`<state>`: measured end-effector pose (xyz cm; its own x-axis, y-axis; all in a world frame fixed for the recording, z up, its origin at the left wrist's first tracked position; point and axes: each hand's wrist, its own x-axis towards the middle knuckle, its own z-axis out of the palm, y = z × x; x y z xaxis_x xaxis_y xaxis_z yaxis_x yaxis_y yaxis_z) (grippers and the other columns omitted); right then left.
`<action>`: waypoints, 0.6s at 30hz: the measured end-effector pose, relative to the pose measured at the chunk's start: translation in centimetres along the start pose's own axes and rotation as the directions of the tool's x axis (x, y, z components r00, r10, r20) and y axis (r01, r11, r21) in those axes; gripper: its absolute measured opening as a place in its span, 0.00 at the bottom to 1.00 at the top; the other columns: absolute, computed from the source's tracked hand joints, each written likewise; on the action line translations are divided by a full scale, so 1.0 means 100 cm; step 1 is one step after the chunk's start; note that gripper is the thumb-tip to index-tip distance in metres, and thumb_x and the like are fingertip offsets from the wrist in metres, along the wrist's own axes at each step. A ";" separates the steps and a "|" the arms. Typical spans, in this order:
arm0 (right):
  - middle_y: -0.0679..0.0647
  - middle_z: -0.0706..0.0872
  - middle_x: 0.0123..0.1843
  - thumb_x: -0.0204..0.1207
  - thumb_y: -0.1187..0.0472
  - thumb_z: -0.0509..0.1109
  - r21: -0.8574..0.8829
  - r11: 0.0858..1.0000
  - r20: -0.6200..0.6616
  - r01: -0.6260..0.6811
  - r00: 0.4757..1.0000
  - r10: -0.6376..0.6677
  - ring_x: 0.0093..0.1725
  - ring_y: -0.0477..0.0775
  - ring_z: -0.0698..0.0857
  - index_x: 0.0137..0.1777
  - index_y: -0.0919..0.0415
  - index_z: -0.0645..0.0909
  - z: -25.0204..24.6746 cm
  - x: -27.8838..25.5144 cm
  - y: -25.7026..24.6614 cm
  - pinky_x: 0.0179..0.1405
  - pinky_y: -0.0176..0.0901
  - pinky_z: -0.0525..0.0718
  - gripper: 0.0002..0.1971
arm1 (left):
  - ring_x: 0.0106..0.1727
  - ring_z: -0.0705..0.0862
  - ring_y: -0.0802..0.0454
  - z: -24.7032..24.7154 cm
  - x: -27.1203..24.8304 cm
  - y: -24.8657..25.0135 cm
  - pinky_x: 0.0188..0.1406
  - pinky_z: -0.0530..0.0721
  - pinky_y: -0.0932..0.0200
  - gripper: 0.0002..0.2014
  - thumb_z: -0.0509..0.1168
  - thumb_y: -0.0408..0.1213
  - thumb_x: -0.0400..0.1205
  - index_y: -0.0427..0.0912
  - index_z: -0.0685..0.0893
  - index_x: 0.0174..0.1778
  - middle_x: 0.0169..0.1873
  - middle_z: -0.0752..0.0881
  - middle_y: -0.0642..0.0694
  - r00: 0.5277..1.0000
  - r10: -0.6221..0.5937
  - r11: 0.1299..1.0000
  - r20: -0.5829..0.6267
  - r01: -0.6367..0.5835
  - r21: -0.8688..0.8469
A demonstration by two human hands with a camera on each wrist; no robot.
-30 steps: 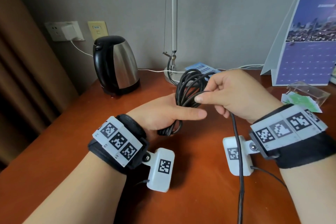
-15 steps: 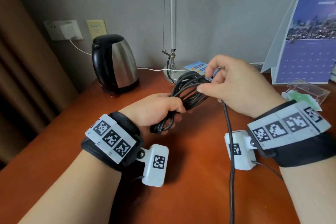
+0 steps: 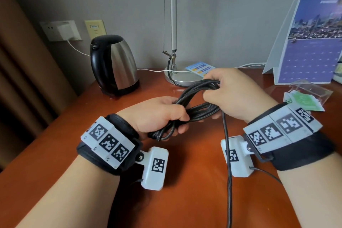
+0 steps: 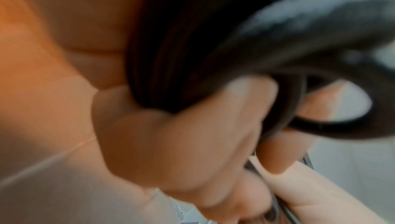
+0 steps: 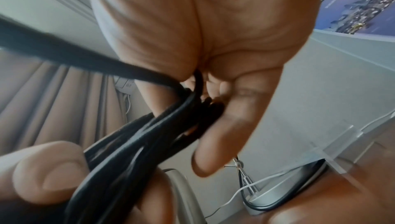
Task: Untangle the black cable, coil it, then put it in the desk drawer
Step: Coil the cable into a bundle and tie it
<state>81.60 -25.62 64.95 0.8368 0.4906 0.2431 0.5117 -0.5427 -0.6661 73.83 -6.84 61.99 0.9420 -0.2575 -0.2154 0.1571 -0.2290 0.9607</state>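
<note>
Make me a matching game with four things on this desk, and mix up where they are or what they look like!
Things:
1. black cable
2. kettle
3. calendar
4. lamp base

Descriptions:
A. stands at the far right, against the wall
B. black and shiny steel, far left of the desk
C. round and silver, behind the hands
D. gripped by both the left hand and the right hand

Pairs: 1-D, 2-B, 3-A, 4-C
</note>
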 end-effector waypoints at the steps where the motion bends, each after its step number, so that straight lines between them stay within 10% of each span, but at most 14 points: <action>1: 0.52 0.89 0.32 0.74 0.67 0.70 -0.027 1.000 -0.006 0.007 1.000 -0.007 0.23 0.46 0.88 0.47 0.56 0.86 0.000 0.001 0.001 0.26 0.42 0.88 0.07 | 0.25 0.75 0.48 0.000 0.000 0.000 0.19 0.74 0.63 0.25 0.62 0.35 0.76 0.17 0.77 0.63 0.33 0.85 0.38 1.000 0.010 1.000 -0.006 -0.010 0.018; 7: 0.49 0.82 0.25 0.73 0.67 0.69 -0.138 0.988 -0.003 0.067 0.998 -0.068 0.21 0.43 0.78 0.42 0.49 0.85 -0.007 0.000 -0.007 0.18 0.32 0.70 0.10 | 0.51 0.91 0.39 -0.006 -0.003 0.002 0.65 0.83 0.39 0.15 0.61 0.30 0.77 0.29 0.89 0.53 0.52 0.93 0.32 0.998 0.051 0.991 -0.024 -0.048 0.126; 12: 0.46 0.84 0.26 0.70 0.65 0.71 -0.147 0.983 -0.056 0.113 0.991 -0.122 0.28 0.44 0.79 0.41 0.49 0.85 -0.013 -0.001 -0.010 0.22 0.33 0.71 0.08 | 0.40 0.75 0.38 -0.007 0.002 0.000 0.42 0.70 0.47 0.16 0.64 0.36 0.74 0.41 0.95 0.51 0.52 0.87 0.20 0.986 0.121 0.953 -0.113 -0.083 0.292; 18: 0.42 0.86 0.31 0.72 0.64 0.74 -0.021 0.994 -0.116 0.105 0.988 -0.106 0.27 0.35 0.81 0.46 0.50 0.86 -0.006 0.004 -0.010 0.28 0.26 0.75 0.07 | 0.35 0.86 0.40 -0.005 0.007 -0.001 0.38 0.87 0.54 0.14 0.59 0.24 0.69 0.27 0.88 0.44 0.35 0.89 0.32 0.966 0.141 0.988 -0.216 -0.124 0.090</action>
<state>81.52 -25.31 66.09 0.7944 0.4633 0.3927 0.6005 -0.5028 -0.6217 74.59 -6.50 61.82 0.9963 -0.0782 -0.0347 0.0115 -0.2788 0.9603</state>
